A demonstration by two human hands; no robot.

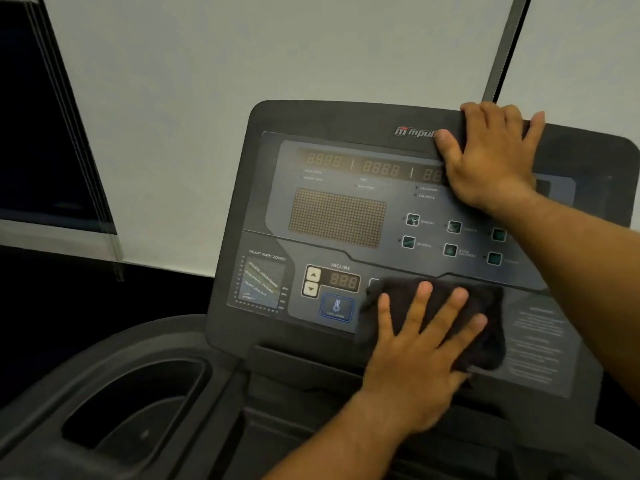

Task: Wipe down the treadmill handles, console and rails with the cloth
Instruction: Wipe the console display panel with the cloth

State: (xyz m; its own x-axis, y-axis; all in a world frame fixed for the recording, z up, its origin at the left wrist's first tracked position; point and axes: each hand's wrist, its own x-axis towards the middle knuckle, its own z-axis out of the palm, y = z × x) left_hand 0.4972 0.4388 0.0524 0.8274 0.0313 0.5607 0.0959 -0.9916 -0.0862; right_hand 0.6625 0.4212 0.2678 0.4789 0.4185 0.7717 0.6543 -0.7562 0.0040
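The dark treadmill console [346, 216] fills the middle of the view, with unlit number displays, a dot-matrix panel and an incline section. A dark cloth [491, 327] lies flat on the console's lower middle, just right of the incline buttons. My left hand [419, 344] presses down on the cloth with its fingers spread. My right hand [491, 161] grips the console's top edge near the logo, thumb on the face and fingers curled over the rim.
A dark moulded cup-holder recess [138, 407] sits at the lower left of the console. A pale wall [242, 64] stands behind, with a dark window [34, 133] at the left and a thin vertical strip [502, 46] at the upper right.
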